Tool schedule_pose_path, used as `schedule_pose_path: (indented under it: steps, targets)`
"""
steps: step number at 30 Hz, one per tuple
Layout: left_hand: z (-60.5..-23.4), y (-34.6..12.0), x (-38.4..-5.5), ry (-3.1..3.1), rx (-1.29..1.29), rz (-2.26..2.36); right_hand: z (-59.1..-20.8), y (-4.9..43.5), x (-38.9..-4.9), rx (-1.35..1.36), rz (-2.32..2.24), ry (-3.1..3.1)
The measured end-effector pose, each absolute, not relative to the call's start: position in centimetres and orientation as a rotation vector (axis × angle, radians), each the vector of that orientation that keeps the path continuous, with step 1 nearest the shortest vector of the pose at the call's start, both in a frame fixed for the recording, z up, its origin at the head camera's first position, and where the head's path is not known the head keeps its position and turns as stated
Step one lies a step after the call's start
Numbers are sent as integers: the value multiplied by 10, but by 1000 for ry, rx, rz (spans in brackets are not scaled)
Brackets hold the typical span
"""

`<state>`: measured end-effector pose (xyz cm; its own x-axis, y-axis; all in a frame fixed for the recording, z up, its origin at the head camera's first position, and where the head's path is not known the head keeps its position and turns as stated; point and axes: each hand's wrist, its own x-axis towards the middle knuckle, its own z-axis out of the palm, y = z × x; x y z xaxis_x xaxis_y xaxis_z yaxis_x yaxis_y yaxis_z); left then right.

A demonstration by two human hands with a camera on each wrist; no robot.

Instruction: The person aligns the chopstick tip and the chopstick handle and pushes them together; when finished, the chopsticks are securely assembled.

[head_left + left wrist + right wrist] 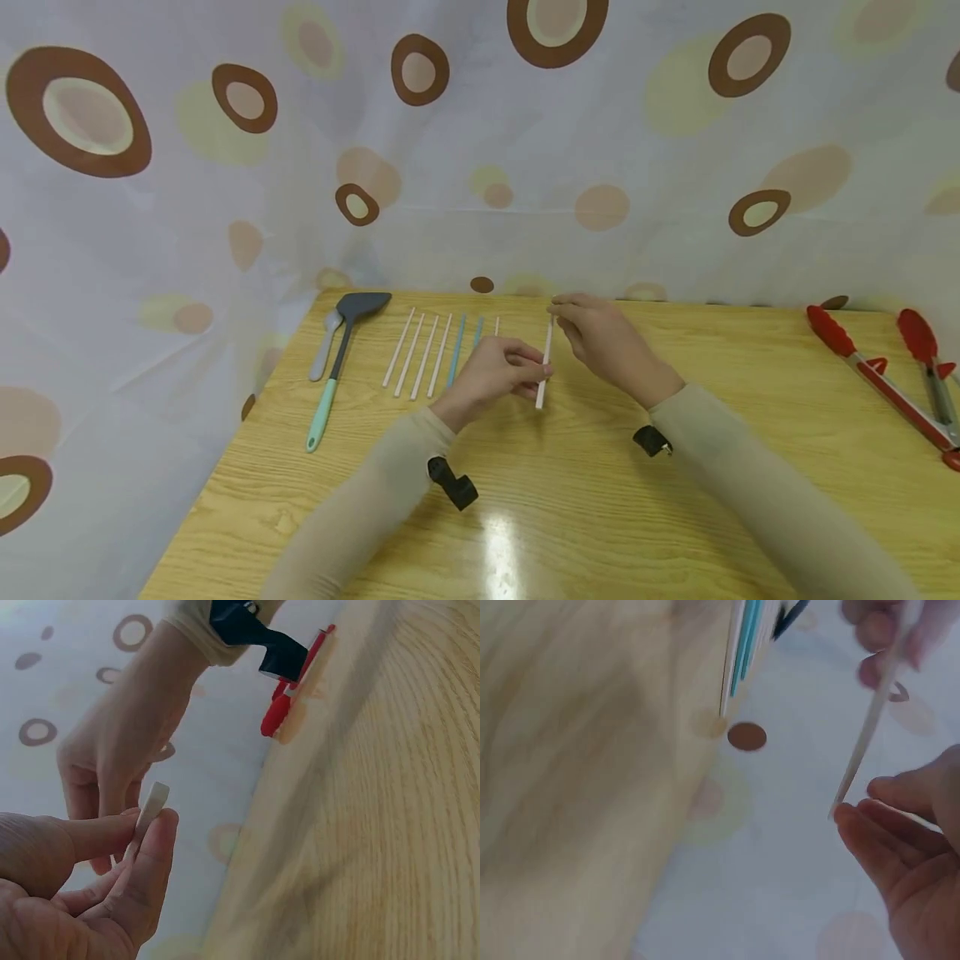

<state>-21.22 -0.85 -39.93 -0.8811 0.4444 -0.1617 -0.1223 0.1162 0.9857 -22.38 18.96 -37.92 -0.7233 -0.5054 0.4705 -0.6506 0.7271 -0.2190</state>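
My left hand (487, 371) pinches a white chopstick (547, 346) near its thick squared end, between thumb and fingers. The chopstick is held up over the table, its thin end pointing away. At that thin end is my right hand (609, 343). In the right wrist view, the right fingertips (845, 816) are right at the tip, with the thumb a little apart from it. To the left, a row of chopsticks lies on the table: several pale ones (422, 358) and two blue ones (456, 354). My left hand and forearm partly cover the row's right side.
Left of the row lie a turner with a dark head and mint handle (321, 414) and a small grey utensil (325, 348). Two red-tipped tongs (881, 385) lie at the far right. A spotted curtain (480, 250) hangs along the back edge of the wooden table (585, 500).
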Motion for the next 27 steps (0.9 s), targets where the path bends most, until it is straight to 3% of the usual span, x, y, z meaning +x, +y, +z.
schedule_pose_path:
  steps: [6, 27]
  targets:
    - [-412, -5, -216, 2090, 261, 1767, -390, 168, -239, 683, 889, -2728]
    - [-422, -8, -236, 2612, 382, 1091, -429, 129, -273, 371, 982, -2967]
